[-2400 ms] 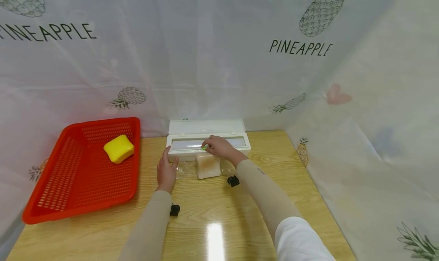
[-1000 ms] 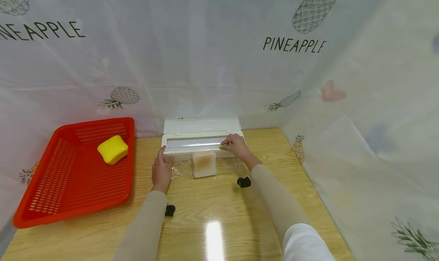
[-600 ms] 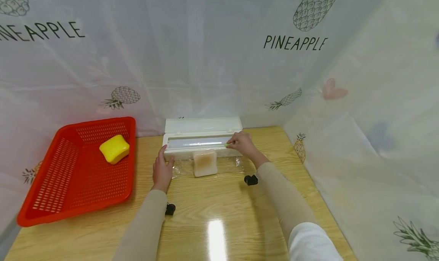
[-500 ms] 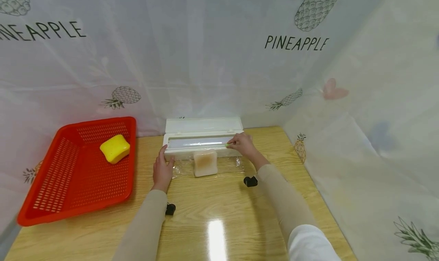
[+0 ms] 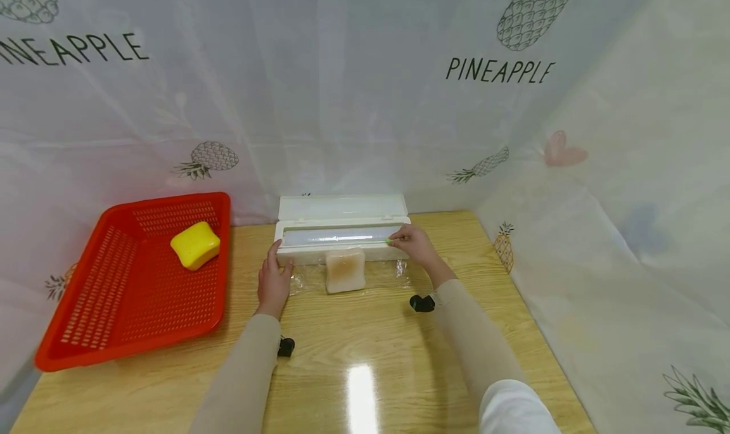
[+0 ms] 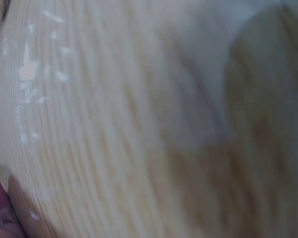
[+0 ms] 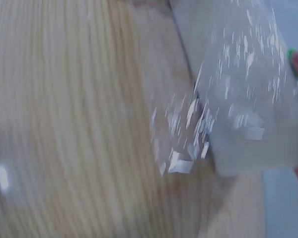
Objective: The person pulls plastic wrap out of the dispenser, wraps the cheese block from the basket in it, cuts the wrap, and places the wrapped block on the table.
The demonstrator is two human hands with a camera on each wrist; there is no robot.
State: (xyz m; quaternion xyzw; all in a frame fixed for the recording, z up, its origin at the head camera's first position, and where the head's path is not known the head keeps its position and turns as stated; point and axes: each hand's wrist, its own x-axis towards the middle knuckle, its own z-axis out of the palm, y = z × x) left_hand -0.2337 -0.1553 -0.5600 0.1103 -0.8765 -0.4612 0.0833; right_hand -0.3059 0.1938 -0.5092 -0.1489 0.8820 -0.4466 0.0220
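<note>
A white cling film dispenser point(image 5: 310, 256) lies at the back of the table with its lid up, the film roll inside. Clear cling film point(image 5: 376, 275) hangs over its front onto the table, and a slice of bread point(image 5: 345, 272) lies at the film's middle. My right hand point(image 5: 416, 245) pinches a small green slide cutter point(image 5: 389, 241) near the right end of the dispenser's front rim; the right wrist view shows the green cutter point(image 7: 291, 55) beside the creased film point(image 7: 188, 124). At the dispenser's left end rests my left hand point(image 5: 274, 285), fingers fairly straight, thumb toward the front.
On the left stands a red plastic basket point(image 5: 142, 288) holding a yellow sponge-like block point(image 5: 195, 245). A patterned curtain point(image 5: 353, 104) closes off the back and right of the wooden table point(image 5: 331, 370). Black wrist cameras point(image 5: 422, 303) sit on both arms.
My right hand has slid the green cutter rightward along the dispenser's rim, from the middle to near its right end. The left hand has stayed at the left end.
</note>
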